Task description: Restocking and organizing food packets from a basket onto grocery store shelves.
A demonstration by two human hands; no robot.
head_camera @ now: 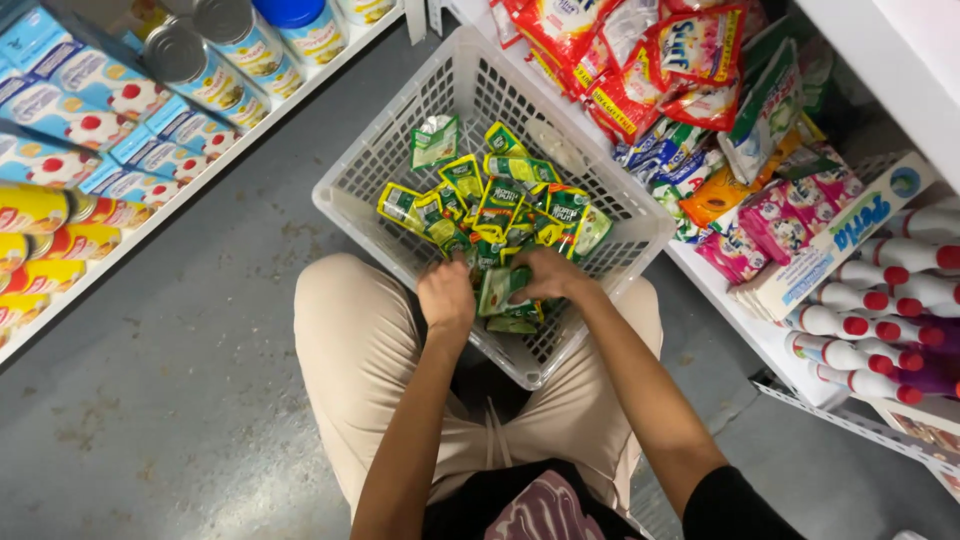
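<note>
A white plastic mesh basket [376, 155] rests on the floor against my knees. It holds several small green and yellow sachets [500, 200]. My left hand [446, 296] reaches into the near side of the basket, fingers curled down among the sachets. My right hand [547, 274] is beside it, closed on a small stack of green sachets [497, 291] held between the two hands. Whether the left hand also grips the stack is hidden by its back.
Left shelf [200, 180] holds tins, blue and white cartons and yellow tubes. Right shelf [745, 325] carries red, orange and pink packets [690, 60], boxes and white bottles with red caps [880, 310]. Grey concrete floor [180, 380] lies between them.
</note>
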